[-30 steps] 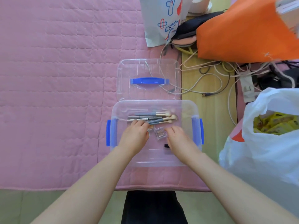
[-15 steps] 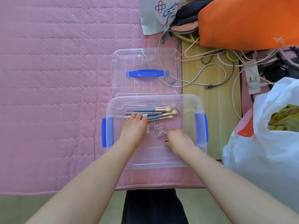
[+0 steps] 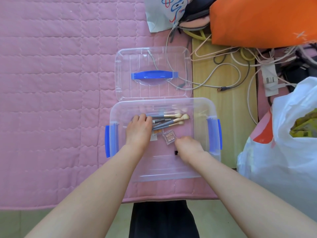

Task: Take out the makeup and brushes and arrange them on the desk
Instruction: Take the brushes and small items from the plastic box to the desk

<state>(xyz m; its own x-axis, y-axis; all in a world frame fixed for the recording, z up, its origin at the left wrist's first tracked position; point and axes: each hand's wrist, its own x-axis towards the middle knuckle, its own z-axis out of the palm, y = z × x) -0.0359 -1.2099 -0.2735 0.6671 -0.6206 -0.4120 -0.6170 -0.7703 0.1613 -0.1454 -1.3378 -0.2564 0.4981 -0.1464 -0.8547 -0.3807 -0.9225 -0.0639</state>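
Observation:
A clear storage box [image 3: 200, 107] with blue side latches sits open on the pink quilted mat. Several grey-handled makeup brushes [image 3: 171, 119] lie across its far side. My left hand [image 3: 138, 131] is inside the box, fingers curled over the brush handle ends. A small clear eyeshadow case with pink glitter [image 3: 169, 137] lies mid-box, and an orange one [image 3: 157, 131] shows beside my left hand. My right hand [image 3: 187, 145] is knuckles up, fingers tucked under, just touching the glitter case's right corner. Its grip is hidden. A small black item [image 3: 176, 152] peeks out by that wrist.
The box lid [image 3: 152, 59] with a blue handle lies flat just beyond the box. Tangled cables [image 3: 223, 73] and a power strip [image 3: 270, 79] cover the wooden strip on the right. An orange bag [image 3: 257, 19], a printed bag [image 3: 164, 12] and a white plastic bag [image 3: 291, 134] crowd the right side. Bare pink mat [image 3: 51, 83] spreads left.
My left hand has reached further onto the brush handles. My right hand has drawn back slightly and curled beside the glitter case. My head has tipped down and nearer.

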